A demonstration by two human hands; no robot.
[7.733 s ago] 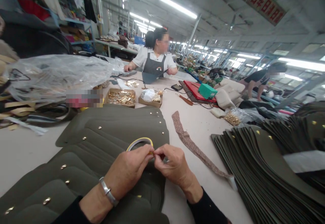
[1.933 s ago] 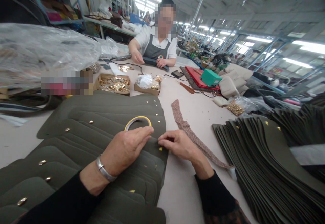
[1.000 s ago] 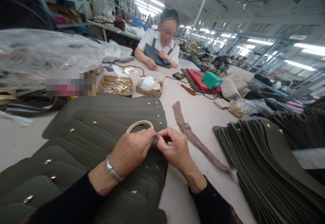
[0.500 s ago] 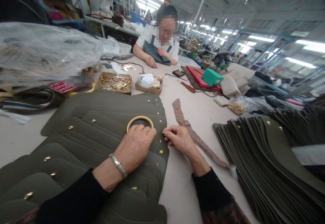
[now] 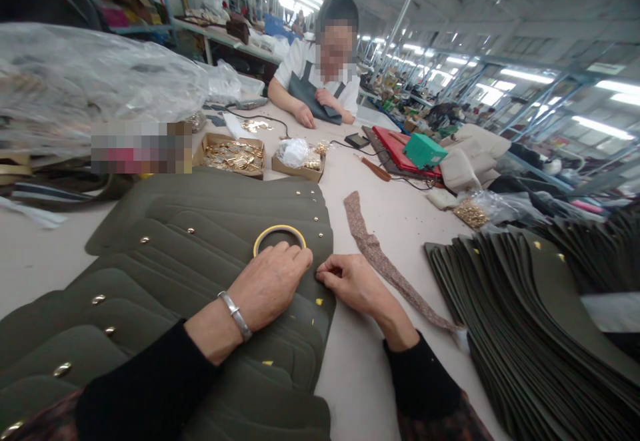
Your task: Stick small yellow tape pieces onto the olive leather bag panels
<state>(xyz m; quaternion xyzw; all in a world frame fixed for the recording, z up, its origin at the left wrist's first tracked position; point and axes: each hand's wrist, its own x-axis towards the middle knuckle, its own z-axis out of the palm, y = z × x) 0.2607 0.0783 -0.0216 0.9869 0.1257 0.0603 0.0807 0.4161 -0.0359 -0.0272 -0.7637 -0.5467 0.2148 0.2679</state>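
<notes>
Over the overlapping olive-green panels (image 5: 165,274), your left hand (image 5: 273,281) curls around the near rim of a yellow-edged tape roll (image 5: 280,228). Just beside it, at the panels' right edge, your right hand (image 5: 357,284) has thumb and fingertips pinched narrow; whether they grip anything cannot be told. Yellow scraps (image 5: 319,302) lie nearby.

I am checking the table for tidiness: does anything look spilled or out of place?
Some gold metal pieces appear loose on the table, beyond the cardboard box that holds other gold pieces; perhaps spilled, perhaps set out. A wrinkled brown strip lies slantwise, alone, between the layered green panels and the stack at right.
</notes>
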